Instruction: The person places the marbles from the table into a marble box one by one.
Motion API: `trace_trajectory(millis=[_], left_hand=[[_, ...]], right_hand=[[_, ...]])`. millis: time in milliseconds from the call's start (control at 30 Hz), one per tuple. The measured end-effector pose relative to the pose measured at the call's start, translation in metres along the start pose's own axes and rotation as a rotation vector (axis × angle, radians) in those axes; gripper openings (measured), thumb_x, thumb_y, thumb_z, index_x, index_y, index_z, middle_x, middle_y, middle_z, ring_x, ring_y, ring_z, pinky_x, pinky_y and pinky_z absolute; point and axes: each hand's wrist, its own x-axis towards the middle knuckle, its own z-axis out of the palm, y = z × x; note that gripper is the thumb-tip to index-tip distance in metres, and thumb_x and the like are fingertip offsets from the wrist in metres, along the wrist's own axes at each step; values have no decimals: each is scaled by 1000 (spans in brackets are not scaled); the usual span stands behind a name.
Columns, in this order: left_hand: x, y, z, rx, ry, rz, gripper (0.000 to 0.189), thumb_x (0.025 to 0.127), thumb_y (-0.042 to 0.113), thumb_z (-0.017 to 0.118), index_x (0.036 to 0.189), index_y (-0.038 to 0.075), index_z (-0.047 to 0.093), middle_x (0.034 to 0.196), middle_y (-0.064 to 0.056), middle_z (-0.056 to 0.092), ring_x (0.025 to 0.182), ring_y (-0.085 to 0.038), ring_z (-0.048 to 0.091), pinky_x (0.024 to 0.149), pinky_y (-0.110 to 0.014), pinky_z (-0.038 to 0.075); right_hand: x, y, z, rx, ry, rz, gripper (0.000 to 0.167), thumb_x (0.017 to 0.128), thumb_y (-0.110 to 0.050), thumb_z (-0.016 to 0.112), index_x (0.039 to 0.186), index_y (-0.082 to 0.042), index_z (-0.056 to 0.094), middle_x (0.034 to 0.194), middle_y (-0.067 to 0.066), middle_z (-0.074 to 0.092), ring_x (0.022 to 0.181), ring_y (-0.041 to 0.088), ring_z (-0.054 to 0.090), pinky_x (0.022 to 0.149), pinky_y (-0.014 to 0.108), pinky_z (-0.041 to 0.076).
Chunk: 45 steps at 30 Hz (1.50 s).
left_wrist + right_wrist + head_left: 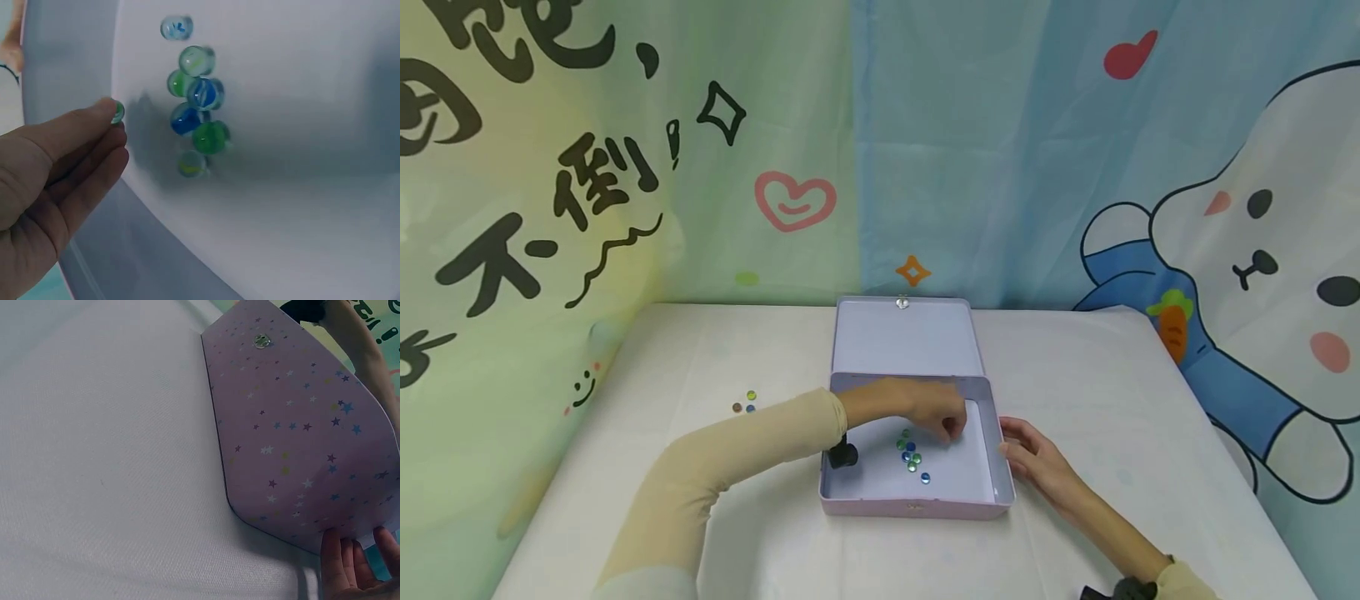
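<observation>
Two hands are at work about an open tin box (917, 507) standing on a white table (760, 533), its lid (906, 337) tipped back on the side away from the person.

Left hand (934, 408): inside the box, reached in across its left wall. In the left wrist view, thumb and fingertips are closed together on one small green marble (119, 112), of which only part shows between them. The remaining fingers lie bent alongside.

Right hand (1037, 462): outside the box, at its right wall. Fingers are extended and somewhat parted, their tips touching the wall; no object is seen in its grasp. From the right wrist, that hand is at the corner of the pink, star-printed exterior.

Contents: seven marbles, blue, green and clear, lie in a loose cluster (911, 447) on the box floor. They rest near the left hand, to its left and closer to the person, and well apart from the right hand, with the box wall between.

Outside: three further marbles (750, 409) lie grouped on the table left of the box, just beyond the left forearm (760, 437) and well apart from both hands.
</observation>
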Motion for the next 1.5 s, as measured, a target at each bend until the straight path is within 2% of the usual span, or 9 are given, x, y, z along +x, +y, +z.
trace_trajectory(millis=[167,533,633,767,867,967,1200,1333,1500], left_hand=[[1,-2,4,21,-21,-32,12,86,13,73,98,10,73,92,2,70,79,-4,58,71,-9,46],[4,-2,9,14,-22,-44,14,87,15,72,100,11,71,91,4,68,79,-4,56,71,-10,45],[1,-3,4,9,5,-21,19,89,17,70,107,10,69,95,3,67,82,-4,56,73,-10,45],[-9,-6,-9,-22,85,30,22,93,18,65,111,7,68,97,1,68,82,-5,56,73,-11,45],[-22,-8,-21,-60,150,53,21,95,19,62,112,7,68,99,1,69,84,-5,57,75,-11,46],[-39,-14,-31,-106,246,58,22,96,20,61,114,10,68,102,2,70,88,-3,59,79,-12,48],[-95,-26,-42,-245,507,15,22,94,16,64,114,9,68,104,-3,72,88,-6,66,79,-16,54],[-130,-38,-32,-326,612,-42,22,94,16,64,114,10,67,102,-7,72,86,-13,70,76,-19,56],[-175,-53,-3,-453,718,-169,22,94,19,65,114,13,68,101,-10,72,83,-18,70,73,-28,57]], right_hand=[[0,0,0,-24,15,24,58,97,-24,54,146,-2,31,147,22,39,110,-1,52,90,13,47],[0,1,0,-16,10,15,59,97,-24,54,146,-1,31,147,23,38,106,-4,53,89,13,47],[-1,1,0,-18,10,14,59,97,-24,54,146,-1,31,147,23,38,107,-4,52,90,13,47],[0,1,0,-14,11,10,57,97,-23,54,146,-1,32,147,23,39,109,-2,52,90,14,47],[-1,1,0,-6,10,3,57,97,-22,54,145,-1,32,146,24,39,108,-2,53,90,14,47],[-1,1,0,-2,8,-4,57,97,-21,54,145,0,33,145,24,40,105,-4,54,89,15,48],[-3,-1,-1,-15,11,-6,58,97,-22,55,145,1,33,144,24,40,104,-5,53,88,14,48],[-3,-1,-1,-11,8,-12,58,97,-23,55,145,0,33,145,24,40,105,-5,53,88,15,48],[-3,2,-2,-2,-16,-46,58,98,-21,53,145,3,31,145,27,38,105,-7,53,89,15,48]])
